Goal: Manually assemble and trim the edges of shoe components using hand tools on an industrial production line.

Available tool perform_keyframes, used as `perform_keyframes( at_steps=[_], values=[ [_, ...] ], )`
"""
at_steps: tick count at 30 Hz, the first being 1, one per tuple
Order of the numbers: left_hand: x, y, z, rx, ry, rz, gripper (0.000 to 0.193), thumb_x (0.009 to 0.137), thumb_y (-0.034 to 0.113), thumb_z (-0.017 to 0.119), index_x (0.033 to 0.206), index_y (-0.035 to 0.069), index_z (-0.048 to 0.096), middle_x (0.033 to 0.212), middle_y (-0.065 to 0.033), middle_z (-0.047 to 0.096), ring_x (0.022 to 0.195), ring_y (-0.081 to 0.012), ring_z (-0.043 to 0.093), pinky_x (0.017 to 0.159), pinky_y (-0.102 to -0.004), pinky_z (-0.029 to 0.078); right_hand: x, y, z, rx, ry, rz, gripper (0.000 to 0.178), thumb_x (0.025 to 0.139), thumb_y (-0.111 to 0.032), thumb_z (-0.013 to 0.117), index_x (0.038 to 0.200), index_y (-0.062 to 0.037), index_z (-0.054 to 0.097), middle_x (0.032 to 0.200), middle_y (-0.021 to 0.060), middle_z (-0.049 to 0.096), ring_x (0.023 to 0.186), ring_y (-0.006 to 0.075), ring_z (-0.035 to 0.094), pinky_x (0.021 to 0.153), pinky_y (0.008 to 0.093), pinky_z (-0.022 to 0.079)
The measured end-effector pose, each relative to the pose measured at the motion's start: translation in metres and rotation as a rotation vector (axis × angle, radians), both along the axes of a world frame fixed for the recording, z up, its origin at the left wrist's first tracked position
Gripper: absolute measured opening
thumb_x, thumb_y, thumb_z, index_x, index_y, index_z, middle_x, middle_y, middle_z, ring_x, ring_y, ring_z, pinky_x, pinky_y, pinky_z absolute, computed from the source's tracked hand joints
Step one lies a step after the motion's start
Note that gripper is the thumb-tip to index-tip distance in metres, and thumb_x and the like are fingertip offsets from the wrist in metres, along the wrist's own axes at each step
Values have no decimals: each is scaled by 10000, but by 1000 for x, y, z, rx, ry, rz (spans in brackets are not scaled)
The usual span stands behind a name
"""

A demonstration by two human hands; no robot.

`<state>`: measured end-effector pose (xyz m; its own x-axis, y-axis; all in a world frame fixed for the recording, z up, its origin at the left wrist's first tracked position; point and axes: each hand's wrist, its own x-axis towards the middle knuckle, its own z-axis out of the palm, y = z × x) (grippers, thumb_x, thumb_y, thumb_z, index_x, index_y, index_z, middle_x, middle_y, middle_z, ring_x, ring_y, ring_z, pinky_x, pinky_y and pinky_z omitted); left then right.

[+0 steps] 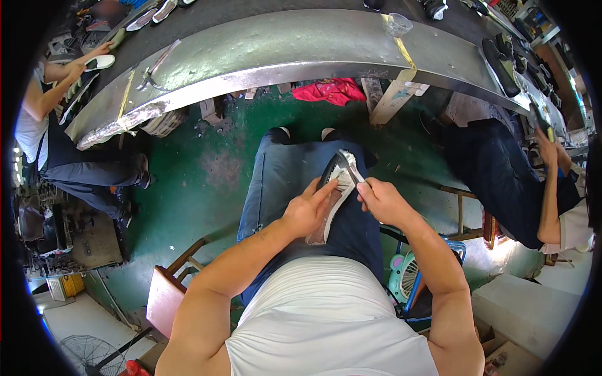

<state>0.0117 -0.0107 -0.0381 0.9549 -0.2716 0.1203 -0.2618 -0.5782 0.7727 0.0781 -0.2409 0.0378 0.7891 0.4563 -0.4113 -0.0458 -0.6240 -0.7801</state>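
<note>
Metal bench point(282, 47), green floor point(182, 203), handheld shoe point(339, 199)

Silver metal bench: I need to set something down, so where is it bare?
The widest bare patch of the curved silver metal bench lies between the long-handled metal tool and the clear plastic bowl; a smaller one, between the bowl and the long black shoe. Crowded: the right end, with dark shoes.

Ahead of me, a metal worktop point(276, 41) carries a clear plastic cup point(399, 25) beside a yellow strip point(405, 52); a red cloth point(329, 92) shows below its edge, against the green floor point(194, 200). To my right stands a mint-green fan point(402, 276), near a blue frame point(463, 252); to my left, a pinkish seat point(164, 304) and, farther back, a wire-caged fan point(78, 354). A co-worker point(492, 172) appears on either side.
</note>
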Motion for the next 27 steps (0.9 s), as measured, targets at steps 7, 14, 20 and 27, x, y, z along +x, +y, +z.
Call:
perform_keyframes(
  at_steps=[7,14,20,27],
  values=[
    [-3,-2,21,171,235,-49,567,1012,207,475,1548,199,291,1503,-325,343,1124,-487,595,924,-470,533,1,8,3,-22,21,67,459,1045,-363,430,890,45,571,804,259,647,821,435,636,754,488,495],
    [-13,-14,-3,-41,304,164,770,993,306,526,1534,-72,130,1522,-312,338,1313,-451,474,1078,-443,407,-29,8,-2,-9,-296,132,395,1033,-352,468,933,19,563,840,242,651,829,429,647,733,499,504],
    [-12,10,-1,-250,606,-14,896,988,321,558,1557,-6,-52,1569,-306,245,1425,-390,350,1156,-384,302,-47,-3,-13,-345,-279,213,360,1021,-349,501,962,3,545,905,249,646,855,438,647,768,515,510],
    [-27,22,7,-364,816,-182,984,974,233,592,1559,49,-177,1623,-280,67,1517,-337,148,1210,-358,188,-55,8,-3,-112,-278,124,365,1022,-347,498,981,9,565,895,244,655,868,442,642,765,510,503]
  ],
)
